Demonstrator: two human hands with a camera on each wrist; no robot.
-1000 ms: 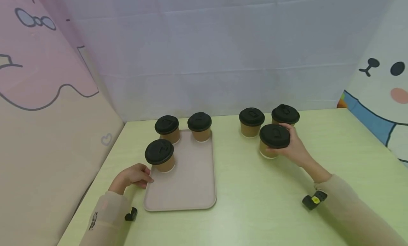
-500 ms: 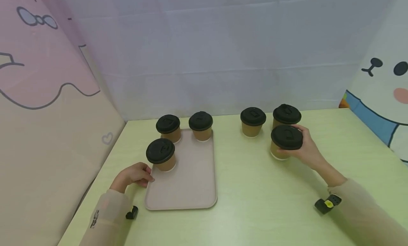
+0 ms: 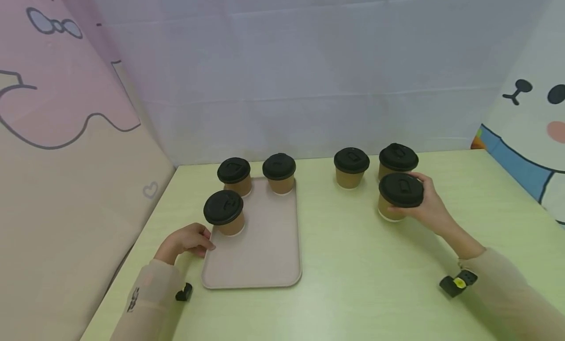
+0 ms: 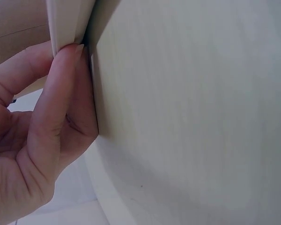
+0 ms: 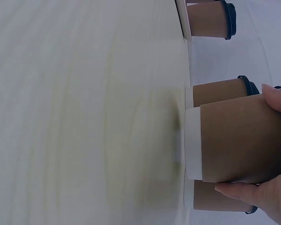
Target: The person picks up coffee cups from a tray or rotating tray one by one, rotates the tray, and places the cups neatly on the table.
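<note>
My left hand (image 3: 187, 240) pinches the left edge of a beige tray (image 3: 265, 252); in the left wrist view its fingertips (image 4: 68, 54) are at the tray's rim. My right hand (image 3: 430, 208) holds a brown paper coffee cup (image 5: 243, 140) with a black lid, upright, thumb and fingers on either side below the lid. The cup's white base is close over the table. Just behind it stand two more lidded cups, one at the left (image 3: 349, 169) and one partly hidden by the held cup (image 3: 397, 157). Three similar cups, including the nearest one (image 3: 224, 208), stand on the tray.
The pale yellow-green table (image 3: 353, 272) extends between the tray and my right arm and in front of both. A whitish backdrop (image 3: 309, 86) rises along its rear edge. Printed cartoon panels flank it left and right. A black strap (image 3: 459, 283) hangs at my right wrist.
My right hand has moved to the right with the cup, which now overlaps the rear right cup in the head view. My left hand stays at the tray's edge.
</note>
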